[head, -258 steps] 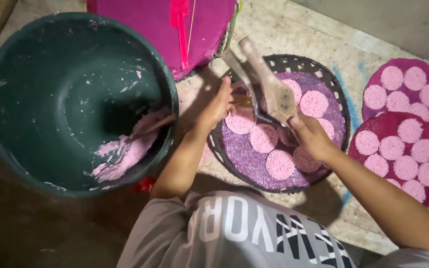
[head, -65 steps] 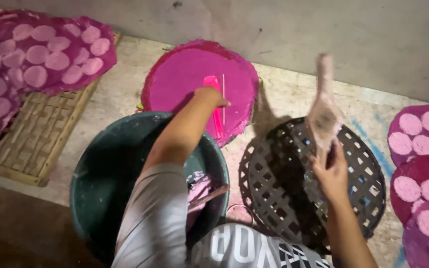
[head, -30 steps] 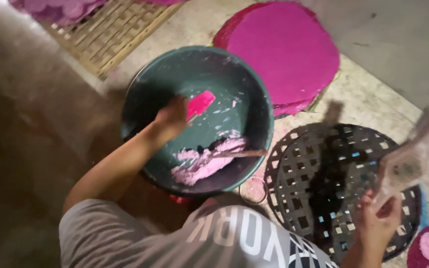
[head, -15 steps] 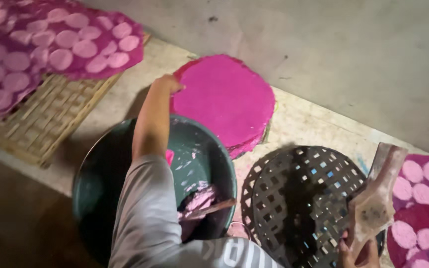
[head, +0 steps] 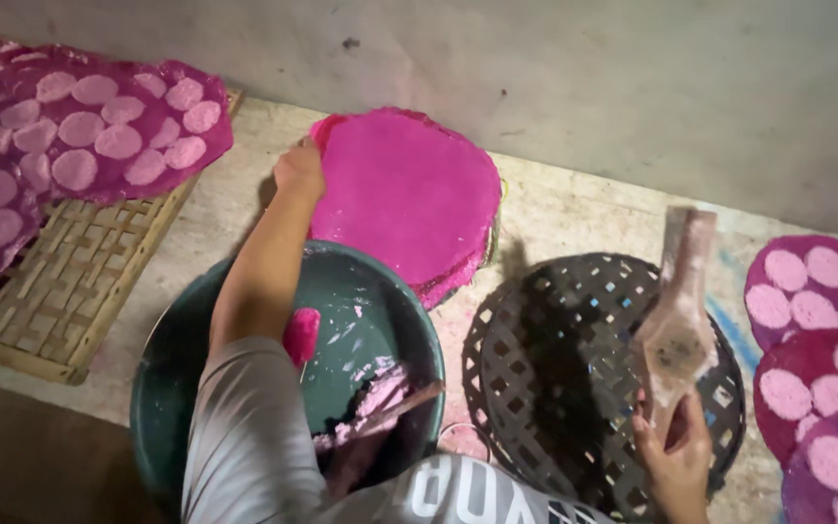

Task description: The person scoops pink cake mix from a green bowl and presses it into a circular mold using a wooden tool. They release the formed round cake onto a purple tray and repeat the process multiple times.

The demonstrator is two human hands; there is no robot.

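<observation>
left hand reaches over the green basin and rests, fingers curled, on the near-left edge of the stack of magenta discs lying on the floor by the wall; whether it pinches a sheet cannot be told. right hand grasps the handle of one wooden paddle, held upright over the dark woven tray, which lies bare just right of the basin. likely risks: a thin top disc may tear or drag its neighbours if lifted by one edge; the forearm crossing the basin may brush the wet pink paste; the paddle, held low on its handle, may tip. counts: one basin with one stick in the paste, one dark tray, one paddle, one bamboo rack at left, three spotted cloths visible at right; pale rounds too many to count.
</observation>
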